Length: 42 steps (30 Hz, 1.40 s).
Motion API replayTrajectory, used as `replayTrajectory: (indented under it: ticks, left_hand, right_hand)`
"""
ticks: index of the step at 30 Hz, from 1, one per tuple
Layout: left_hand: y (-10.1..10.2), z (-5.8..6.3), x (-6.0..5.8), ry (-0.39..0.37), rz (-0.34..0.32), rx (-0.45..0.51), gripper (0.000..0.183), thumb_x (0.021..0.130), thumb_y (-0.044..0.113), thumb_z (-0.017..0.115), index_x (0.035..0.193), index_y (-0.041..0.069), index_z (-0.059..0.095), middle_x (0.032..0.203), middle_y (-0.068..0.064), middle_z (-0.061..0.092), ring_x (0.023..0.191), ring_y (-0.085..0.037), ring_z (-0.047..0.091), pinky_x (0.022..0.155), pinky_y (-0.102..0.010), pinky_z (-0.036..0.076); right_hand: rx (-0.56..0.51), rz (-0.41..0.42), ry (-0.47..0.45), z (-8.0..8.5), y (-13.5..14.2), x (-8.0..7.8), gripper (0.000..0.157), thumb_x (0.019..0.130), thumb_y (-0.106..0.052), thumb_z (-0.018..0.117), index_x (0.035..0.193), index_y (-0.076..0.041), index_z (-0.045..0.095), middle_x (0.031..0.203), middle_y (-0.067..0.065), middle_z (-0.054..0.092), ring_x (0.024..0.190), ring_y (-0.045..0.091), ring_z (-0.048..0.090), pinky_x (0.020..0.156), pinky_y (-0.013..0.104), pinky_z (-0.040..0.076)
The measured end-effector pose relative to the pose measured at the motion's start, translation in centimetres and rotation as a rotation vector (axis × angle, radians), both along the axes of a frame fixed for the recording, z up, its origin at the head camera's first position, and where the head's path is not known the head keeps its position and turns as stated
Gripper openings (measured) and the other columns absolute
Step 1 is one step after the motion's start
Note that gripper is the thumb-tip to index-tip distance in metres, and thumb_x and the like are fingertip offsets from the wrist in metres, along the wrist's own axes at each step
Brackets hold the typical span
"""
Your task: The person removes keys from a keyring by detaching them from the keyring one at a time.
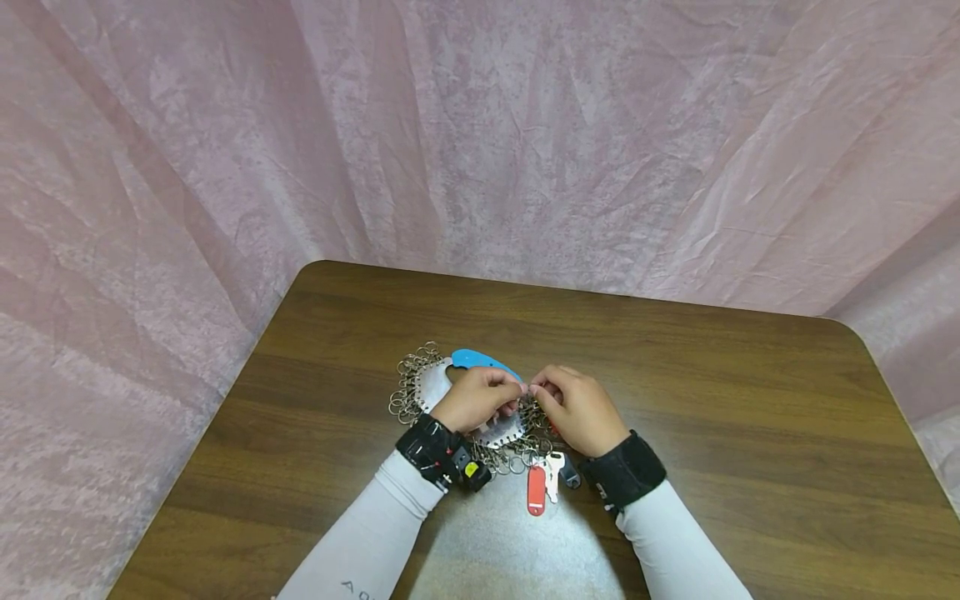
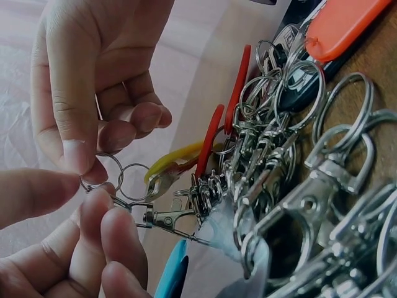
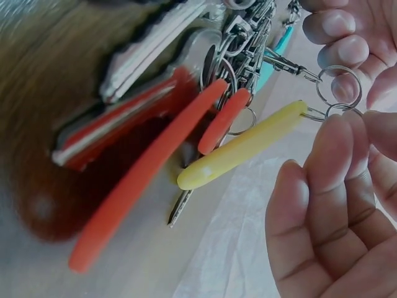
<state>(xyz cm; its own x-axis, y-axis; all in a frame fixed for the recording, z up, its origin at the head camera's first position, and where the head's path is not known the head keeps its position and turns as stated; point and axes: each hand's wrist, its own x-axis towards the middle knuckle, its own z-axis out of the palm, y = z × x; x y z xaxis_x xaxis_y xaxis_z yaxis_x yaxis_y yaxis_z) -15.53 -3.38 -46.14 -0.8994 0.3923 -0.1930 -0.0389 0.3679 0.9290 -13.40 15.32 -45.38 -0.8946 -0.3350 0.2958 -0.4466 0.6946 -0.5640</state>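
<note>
Nearest me on the table [image 1: 750, 433], a red tag [image 1: 536, 492], a key [image 1: 552, 479] and a dark fob [image 1: 571, 474] lie at the near right side of the plate [image 1: 430, 386]. Just beyond, here's the fiddly bit: my right hand [image 1: 583, 410], fingertips drawn narrow, pinches the tag ring [image 3: 338, 105], and from the left my left hand [image 1: 480, 398] has thumb and fingertips tight on the clip ring [image 3: 360, 87]. The rings meet right between my fingertips; whether the wires are threaded together, I can't tell. The yellow tag [image 3: 245, 143] hangs to the right of the clip [image 2: 164, 218], near two more red tags [image 3: 146, 180].

How to play it? I'd brace the left ring, get a nail into the split and turn the other ring along the wire; a hard tug would probably slip or bend it. Best let the plate steady the clip, and mind those neighbours snagging.

Over to the left, more clips [image 1: 408, 379] fringe the plate; at its far side lies the blue handle [image 1: 480, 359]; farthest, the pink curtain [image 1: 525, 150].
</note>
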Motion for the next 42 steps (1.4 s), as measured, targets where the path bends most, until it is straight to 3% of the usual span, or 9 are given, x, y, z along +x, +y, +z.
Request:
replayTrajectory:
  ticks: [8, 16, 42]
  left_hand:
    - [-0.04, -0.09, -0.03, -0.007, 0.004, 0.013, 0.014, 0.090, 0.016, 0.061, 0.090, 0.004, 0.068, 0.072, -0.004, 0.062, 0.068, -0.021, 0.060, 0.043, -0.020, 0.038]
    - [-0.11, -0.13, -0.02, 0.022, -0.002, 0.038, 0.008, 0.089, 0.011, 0.062, 0.088, 0.006, 0.068, 0.074, -0.009, 0.064, 0.067, -0.021, 0.060, 0.050, -0.021, 0.041]
    - [-0.11, -0.54, -0.22, 0.048, -0.004, 0.049, 0.006, 0.088, 0.011, 0.066, 0.087, 0.007, 0.069, 0.080, -0.013, 0.067, 0.071, -0.027, 0.061, 0.059, -0.026, 0.047]
  right_hand:
    - [-0.021, 0.047, 0.034, 0.12, 0.04, -0.02, 0.006, 0.089, -0.015, 0.061, 0.088, -0.020, 0.065, 0.077, -0.012, 0.052, 0.063, 0.004, 0.048, 0.056, 0.026, 0.042]
    - [-0.030, 0.086, 0.017, -0.15, 0.23, -0.05, 0.003, 0.087, -0.017, 0.062, 0.087, -0.016, 0.066, 0.075, -0.012, 0.051, 0.063, 0.003, 0.049, 0.056, 0.024, 0.044]
    - [-0.017, 0.064, 0.037, -0.36, 0.27, -0.15, 0.006, 0.087, -0.014, 0.064, 0.090, -0.020, 0.066, 0.074, -0.013, 0.051, 0.062, 0.003, 0.047, 0.055, 0.024, 0.042]
